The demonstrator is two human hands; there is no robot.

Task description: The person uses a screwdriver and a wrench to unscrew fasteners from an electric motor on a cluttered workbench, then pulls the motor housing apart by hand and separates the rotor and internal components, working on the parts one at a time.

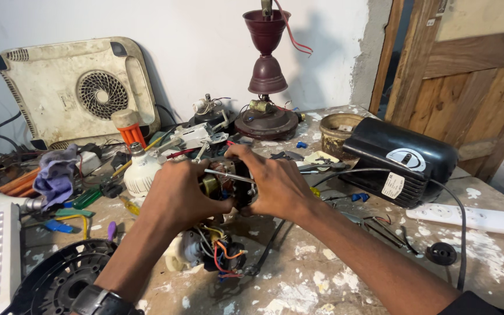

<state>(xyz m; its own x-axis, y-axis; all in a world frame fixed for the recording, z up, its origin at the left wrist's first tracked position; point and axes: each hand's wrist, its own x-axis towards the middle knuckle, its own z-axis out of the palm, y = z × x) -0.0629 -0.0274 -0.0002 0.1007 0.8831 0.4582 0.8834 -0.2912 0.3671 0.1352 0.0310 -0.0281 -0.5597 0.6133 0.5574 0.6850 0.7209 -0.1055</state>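
Note:
My left hand [176,195] and my right hand [275,184] both grip a small electric motor [226,181] with copper windings and a bare metal shaft, held above the workbench. The left hand wraps its left side; the right hand's fingers curl over its top and right side. Just below lies another motor assembly [211,251] with orange, yellow and black wires. A black cable [275,233] runs beneath my right forearm. A dark watch [97,300] sits on my left wrist.
A paint-spattered workbench [333,274] holds a black motor housing [401,160], a white power strip [476,219], a white bulb [138,172], a purple rag [56,175], a maroon fan stem [266,76], a cream cooktop [77,90] against the wall, and a black grille [59,280].

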